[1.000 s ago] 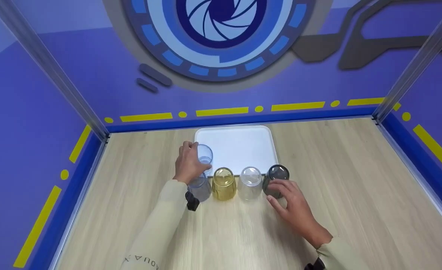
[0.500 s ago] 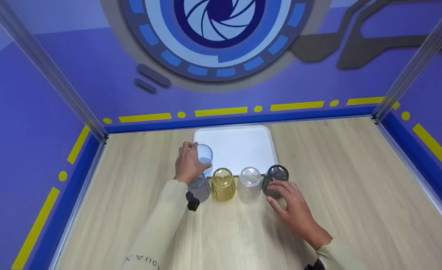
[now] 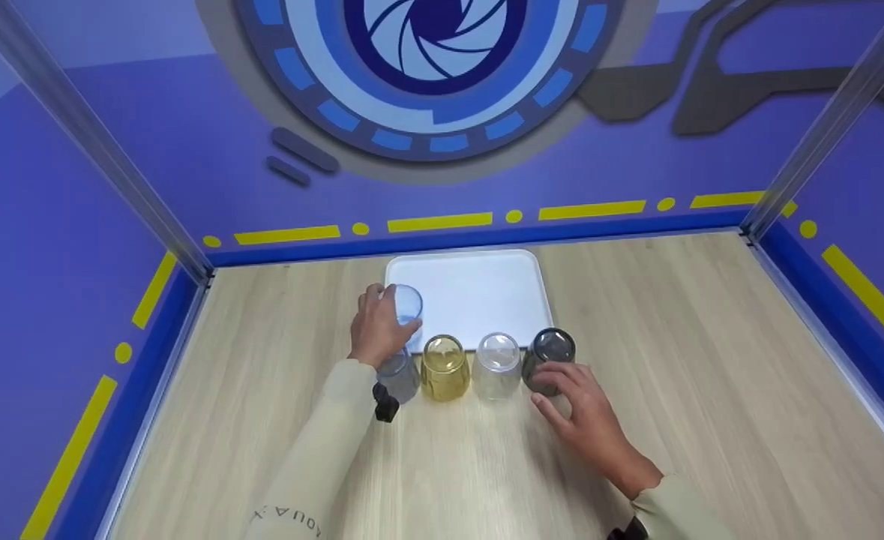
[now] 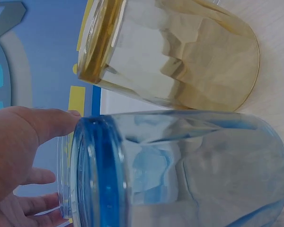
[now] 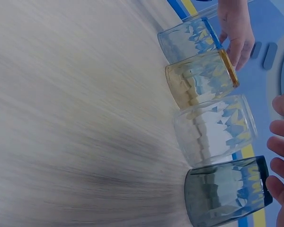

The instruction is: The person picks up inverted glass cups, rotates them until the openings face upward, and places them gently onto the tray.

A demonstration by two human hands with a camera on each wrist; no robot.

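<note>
My left hand (image 3: 379, 324) grips a pale blue glass (image 3: 409, 302) at the left front corner of the white tray (image 3: 479, 289). Thumb and fingers lie around its sides; in the left wrist view it is mostly hidden behind a blue glass (image 4: 194, 170). That blue glass stands upside down on the table, partly under my left wrist in the head view. Beside it, in a row, stand an amber glass (image 3: 445, 369), a clear glass (image 3: 498, 367) and a dark grey glass (image 3: 552, 349), all bottom up. My right hand (image 3: 582, 403) hovers loosely at the dark grey glass; contact is unclear.
The tray lies behind the row, close to the blue back wall (image 3: 442, 202). Side walls (image 3: 59, 300) bound the wooden table (image 3: 711, 360) left and right. Neighbouring glasses stand close together.
The pale blue glass in my left hand has tilted slightly, so its round end looks different. My right hand and the row of glasses stay put; the head view has shifted a little.
</note>
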